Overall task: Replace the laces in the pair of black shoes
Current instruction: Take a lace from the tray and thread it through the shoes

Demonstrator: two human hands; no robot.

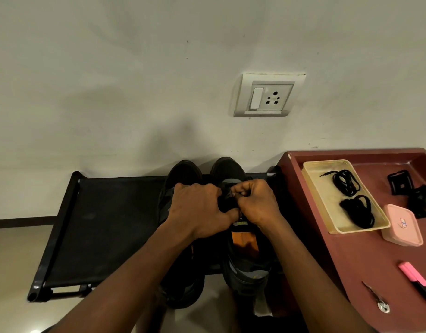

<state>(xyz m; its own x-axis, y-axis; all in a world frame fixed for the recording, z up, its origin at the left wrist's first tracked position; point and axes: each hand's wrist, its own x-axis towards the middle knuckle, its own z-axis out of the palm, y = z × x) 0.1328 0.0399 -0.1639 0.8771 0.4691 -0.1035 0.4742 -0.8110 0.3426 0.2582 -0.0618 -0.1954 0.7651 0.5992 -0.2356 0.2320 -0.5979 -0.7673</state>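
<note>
Early going (I judge): left hand (197, 210) and right hand (255, 203) pinch the lace (227, 194) of one shoe (245, 267); spare laces (346, 185) lie unused in the tray (310, 186).

A: Seeing a white switch-and-socket plate (269, 95) hanging on the pale wall (135, 68), and a black fabric rack (106, 227) standing below it on the beige floor (14, 260).
B: Also noticing a maroon table (351, 255) sitting just beside the rack, on the right, carrying a cream tray (325, 200).
A: Spotting a pink lidded box (402, 225) sitting just beside the tray's near corner, with a black plastic bracket (414, 195) lying beyond it.
B: Finding a pink highlighter (416, 281) lying nearer, well apart from the tray, and a metal key (376, 298) resting just left of it.
</note>
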